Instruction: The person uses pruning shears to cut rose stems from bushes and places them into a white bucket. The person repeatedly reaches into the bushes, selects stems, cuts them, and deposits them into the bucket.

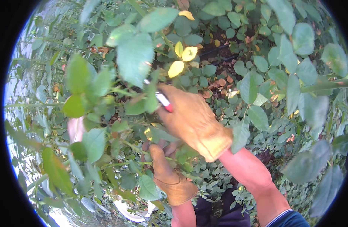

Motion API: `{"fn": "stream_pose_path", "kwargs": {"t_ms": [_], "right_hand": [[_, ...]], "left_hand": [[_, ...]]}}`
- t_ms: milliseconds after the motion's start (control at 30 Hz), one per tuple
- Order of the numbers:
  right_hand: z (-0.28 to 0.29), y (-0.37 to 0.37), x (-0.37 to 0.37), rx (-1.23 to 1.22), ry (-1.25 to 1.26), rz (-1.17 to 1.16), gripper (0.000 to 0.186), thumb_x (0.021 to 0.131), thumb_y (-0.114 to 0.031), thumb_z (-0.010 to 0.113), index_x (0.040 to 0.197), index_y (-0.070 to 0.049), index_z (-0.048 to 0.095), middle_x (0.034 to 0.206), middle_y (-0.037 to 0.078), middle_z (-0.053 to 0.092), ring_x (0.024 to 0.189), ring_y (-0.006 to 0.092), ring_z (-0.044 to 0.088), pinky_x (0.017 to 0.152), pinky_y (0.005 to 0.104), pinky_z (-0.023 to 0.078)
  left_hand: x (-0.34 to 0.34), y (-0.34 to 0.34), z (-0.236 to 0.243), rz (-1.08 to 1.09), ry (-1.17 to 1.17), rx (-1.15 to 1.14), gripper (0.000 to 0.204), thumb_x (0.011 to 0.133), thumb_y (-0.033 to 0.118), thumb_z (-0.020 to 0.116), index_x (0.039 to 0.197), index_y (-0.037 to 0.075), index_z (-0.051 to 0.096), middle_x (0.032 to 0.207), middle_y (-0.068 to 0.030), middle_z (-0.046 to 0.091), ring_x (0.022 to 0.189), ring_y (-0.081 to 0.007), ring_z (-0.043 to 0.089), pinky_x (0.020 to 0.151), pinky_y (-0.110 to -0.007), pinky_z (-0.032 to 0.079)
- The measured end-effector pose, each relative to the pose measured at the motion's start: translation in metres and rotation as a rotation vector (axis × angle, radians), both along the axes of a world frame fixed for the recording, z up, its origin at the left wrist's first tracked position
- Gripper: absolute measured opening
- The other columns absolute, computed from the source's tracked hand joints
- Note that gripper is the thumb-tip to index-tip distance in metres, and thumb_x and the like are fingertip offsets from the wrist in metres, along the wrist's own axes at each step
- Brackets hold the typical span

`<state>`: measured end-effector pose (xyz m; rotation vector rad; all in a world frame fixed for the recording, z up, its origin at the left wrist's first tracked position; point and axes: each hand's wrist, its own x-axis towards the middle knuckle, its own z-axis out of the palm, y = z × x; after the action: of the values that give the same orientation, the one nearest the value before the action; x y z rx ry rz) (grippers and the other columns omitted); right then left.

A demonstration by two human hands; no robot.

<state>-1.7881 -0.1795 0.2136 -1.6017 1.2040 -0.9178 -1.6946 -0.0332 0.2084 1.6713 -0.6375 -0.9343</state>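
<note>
My right hand (194, 119), in a tan leather work glove, is closed around pruning shears (164, 101); only a silver and red part of them shows. Leaves cover the blades, so what they touch is hidden. Below it and to the left, my left hand (167, 172) wears a matching glove. Its thumb points up and its fingers close round a green stem (132, 146) of a rose bush, partly hidden by foliage. Large green leaves (134, 56) hang in front of both hands. Yellowed leaves (176, 69) sit just above the right hand.
Dense rose foliage surrounds my arms. A thick green cane (325, 86) crosses at the right. Dark soil with fallen brown leaves (222, 82) and a thin black hose (215, 52) lie beyond. A white container (130, 212) is at the lower left; a pale pink shape (75, 129) shows among leaves.
</note>
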Motion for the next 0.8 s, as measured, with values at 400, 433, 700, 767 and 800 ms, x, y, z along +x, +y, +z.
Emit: {"fn": "stream_pose_path", "kwargs": {"t_ms": [400,433,700,767,800], "right_hand": [[0.07,0.078,-0.111,0.232,0.078,-0.368,0.031,0.1,-0.021,0.079,0.13,-0.014,0.079,0.096,0.011,0.08,0.081,0.0197,0.075,0.074,0.0378,0.059],[0.076,0.086,-0.121,0.267,0.018,-0.355,0.031,0.099,-0.022,0.08,0.129,-0.013,0.079,0.094,0.01,0.08,0.079,0.0179,0.074,0.072,0.0371,0.059],[0.098,0.161,-0.17,0.857,0.035,0.006,0.038,0.098,-0.025,0.084,0.126,-0.001,0.076,0.092,0.007,0.08,0.073,0.0145,0.072,0.065,0.0345,0.059],[0.09,0.187,-0.171,0.985,-0.079,0.03,0.041,0.098,-0.024,0.084,0.13,0.001,0.075,0.097,0.009,0.082,0.075,0.015,0.073,0.066,0.0348,0.06],[0.087,0.202,-0.174,1.015,-0.149,0.004,0.043,0.098,-0.024,0.084,0.132,0.001,0.074,0.1,0.01,0.082,0.077,0.0154,0.074,0.067,0.0349,0.06]], "left_hand": [[-0.005,-0.008,0.003,0.012,-0.057,-0.129,0.052,0.118,0.034,0.059,0.156,-0.001,0.063,0.15,-0.0125,0.071,0.129,-0.0223,0.071,0.11,-0.04,0.057],[-0.005,-0.007,0.002,0.053,-0.02,-0.119,0.053,0.117,0.035,0.061,0.155,-0.001,0.063,0.149,-0.0137,0.072,0.128,-0.0229,0.071,0.109,-0.04,0.058],[0.006,0.025,-0.047,-0.164,-0.503,-0.119,0.039,0.112,0.017,0.062,0.145,-0.001,0.071,0.14,-0.0119,0.076,0.124,-0.026,0.073,0.106,-0.043,0.057],[0.0,0.038,-0.06,-0.178,-0.53,-0.182,0.043,0.11,0.019,0.066,0.147,-0.002,0.068,0.141,-0.0147,0.075,0.125,-0.0279,0.073,0.104,-0.042,0.057],[-0.007,0.044,-0.065,-0.186,-0.543,-0.22,0.045,0.109,0.02,0.068,0.148,-0.002,0.066,0.141,-0.016,0.075,0.125,-0.0289,0.073,0.103,-0.042,0.057]]}}
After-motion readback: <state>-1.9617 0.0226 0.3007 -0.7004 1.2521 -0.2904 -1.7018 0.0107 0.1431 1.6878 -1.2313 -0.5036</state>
